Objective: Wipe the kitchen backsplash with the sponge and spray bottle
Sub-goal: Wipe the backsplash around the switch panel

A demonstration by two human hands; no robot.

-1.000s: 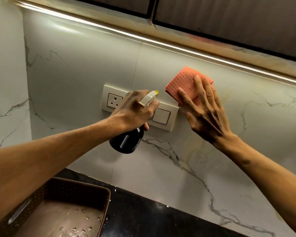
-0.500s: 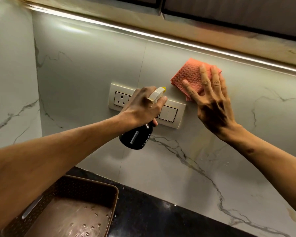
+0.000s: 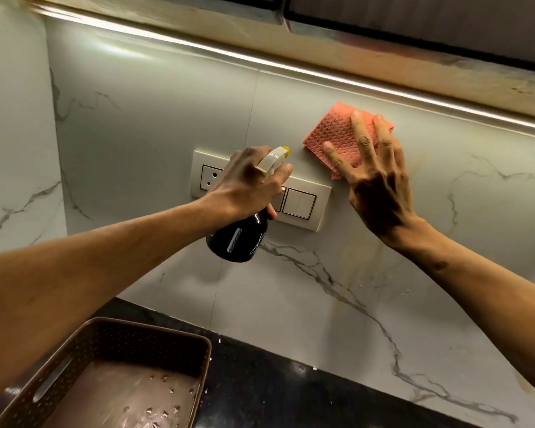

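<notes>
Right hand [image 3: 380, 193] fingers spread, pressing pink textured sponge cloth [image 3: 337, 135] on white marble backsplash [image 3: 167, 112]; left hand [image 3: 247, 183] fingers curled round black spray bottle [image 3: 238, 242].

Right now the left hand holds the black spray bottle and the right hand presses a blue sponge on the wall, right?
Not blue: the sponge is pink. The head view shows the left hand holding the black spray bottle and the right hand pressing it on the wall.

White, grey-veined marble backsplash [image 3: 155, 125], yellowish streaks right of centre. Lit strip light [image 3: 291, 68] runs beneath dark upper cabinets [image 3: 414, 20]. Cream switch plate [image 3: 300, 202] fixed on it. Glossy black bench [image 3: 275, 393] below carries a brown perforated basket [image 3: 136, 344], wet inside.
</notes>
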